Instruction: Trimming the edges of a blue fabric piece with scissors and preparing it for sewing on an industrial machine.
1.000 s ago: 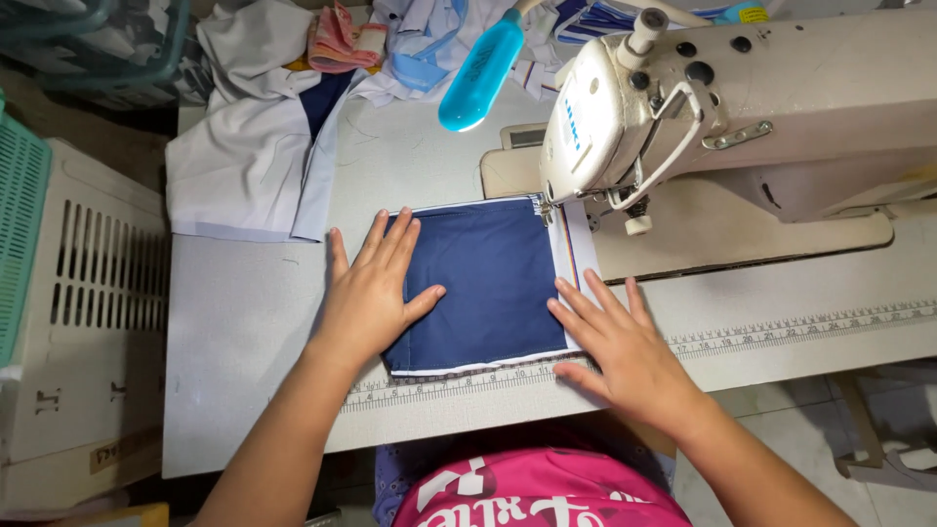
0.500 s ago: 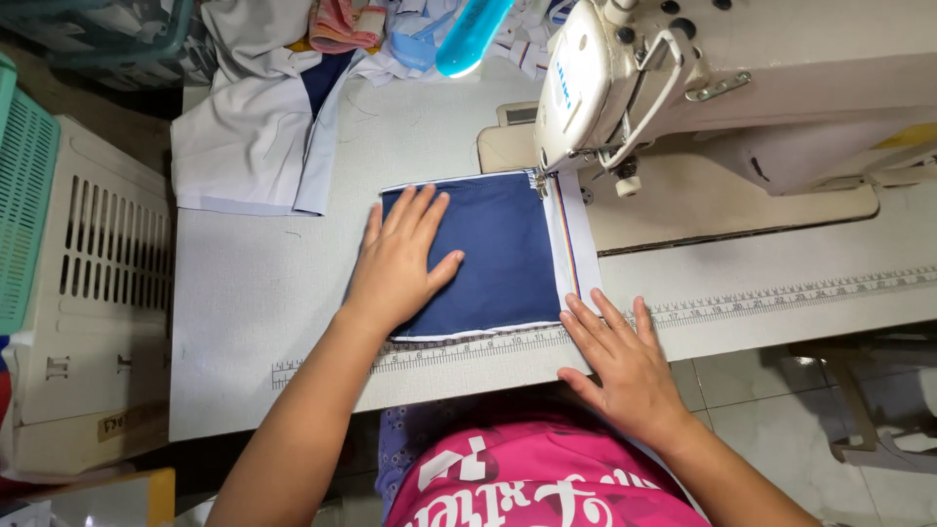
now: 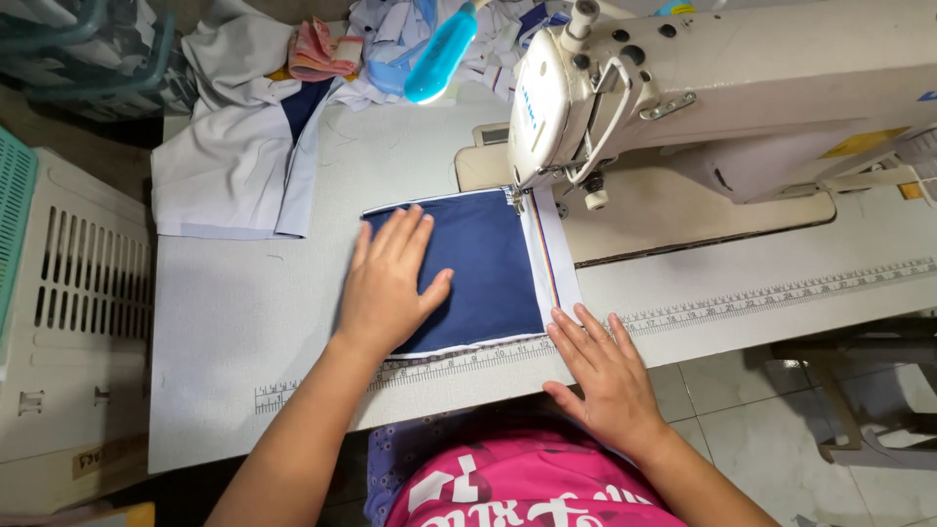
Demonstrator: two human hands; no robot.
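The navy piece [image 3: 478, 268] is matt woven cloth, smooth and flat, edged by a white cloth strip [image 3: 549, 256] (with a thin coloured stripe). The sewing machine [image 3: 703, 88] looks like cream painted metal with a faint sheen, and the table [image 3: 244, 312] has a dull, pale laminate-like top.

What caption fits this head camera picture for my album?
Left hand flat on navy cloth, right hand at its near corner, by a sewing machine.

Bare table [image 3: 244, 322] lies left; the sewing machine [image 3: 703, 88] seemingly blocks the right.
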